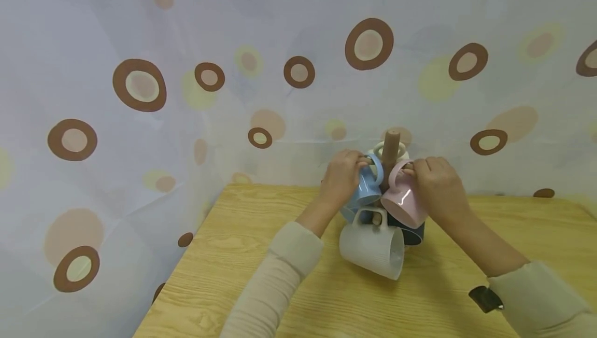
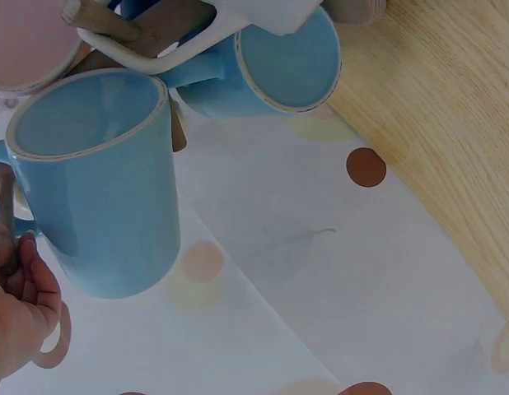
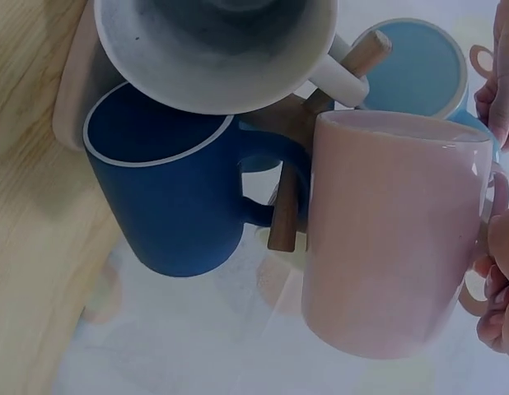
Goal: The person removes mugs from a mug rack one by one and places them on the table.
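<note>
A wooden mug tree [image 1: 391,151] stands on the table, hung with several mugs. My left hand [image 1: 342,176] pinches the end of the upper wooden peg [image 2: 6,206] that runs through the handle of a light blue mug [image 1: 367,188]. On the other side, my right hand [image 1: 440,186] grips the peg at the handle of a pink mug [image 1: 404,200]; its fingers partly hide that peg. Both mugs hang tilted, bottoms outward in the head view. Below them hang a white ribbed mug [image 1: 373,247], a dark blue mug [image 3: 168,206] and a second light blue mug [image 2: 291,62].
Behind the post is a cream mug [image 1: 377,149], mostly hidden. The wood-grain table [image 1: 261,234] extends to both sides of the tree. A pale wall covering [image 1: 298,120] with brown circles rises right behind it. A black tag [image 1: 486,299] hangs by the right sleeve.
</note>
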A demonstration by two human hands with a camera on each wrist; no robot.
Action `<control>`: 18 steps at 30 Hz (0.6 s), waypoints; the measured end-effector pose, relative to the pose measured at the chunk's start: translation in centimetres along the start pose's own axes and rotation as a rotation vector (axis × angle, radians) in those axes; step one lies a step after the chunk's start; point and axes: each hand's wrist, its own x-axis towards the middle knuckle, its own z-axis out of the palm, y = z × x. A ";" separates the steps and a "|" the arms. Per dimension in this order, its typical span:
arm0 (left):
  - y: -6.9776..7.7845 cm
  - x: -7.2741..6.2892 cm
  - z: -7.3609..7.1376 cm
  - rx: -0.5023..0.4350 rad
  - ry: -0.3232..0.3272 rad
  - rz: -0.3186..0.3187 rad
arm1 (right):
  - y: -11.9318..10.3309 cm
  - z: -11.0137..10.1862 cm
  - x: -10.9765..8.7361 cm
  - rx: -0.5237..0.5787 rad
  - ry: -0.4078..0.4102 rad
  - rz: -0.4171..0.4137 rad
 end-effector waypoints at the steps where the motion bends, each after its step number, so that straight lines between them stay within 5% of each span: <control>1: 0.0 0.1 0.0 0.000 -0.003 0.001 | 0.0 0.0 0.0 0.001 0.000 0.001; 8: -0.5 -0.1 0.2 -0.072 0.003 -0.004 | -0.4 -0.3 -0.1 0.020 -0.027 0.023; 13: -0.9 -0.5 0.3 -0.174 0.049 -0.066 | -0.3 -0.6 0.3 0.029 -0.042 -0.003; 18: -1.6 -0.9 0.6 -0.176 0.131 -0.112 | -0.2 -1.1 0.5 0.053 -0.096 0.033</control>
